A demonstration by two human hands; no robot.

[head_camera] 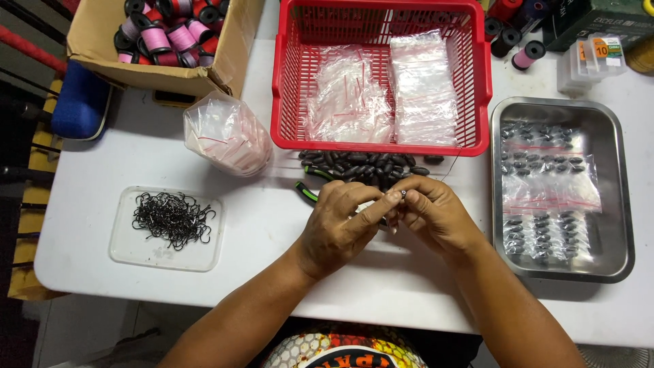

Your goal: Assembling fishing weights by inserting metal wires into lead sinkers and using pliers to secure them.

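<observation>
A patterned shirt (344,349) shows at the bottom edge of the frame, closest to the camera, with both forearms reaching up from it. The left hand (338,225) and the right hand (432,215) meet near the middle of the frame over the white table (272,225). Both are curled, their fingertips pinched together on a tiny dark piece (402,195); what it is cannot be told. Just above the hands lies a heap of dark oval weights (368,165), and a tool with green and black handles (308,184) pokes out beside the left hand. Above the heap stands a red basket (281,88) holding small clear bags (381,92). A bundle of clear bags (228,133) lies to its left. At lower left a clear tray (136,252) holds a tangle of black hooks (174,217). At upper left a cardboard box (163,71) holds thread spools (167,31). At right a metal tray (616,204) holds bagged weights (545,191).
</observation>
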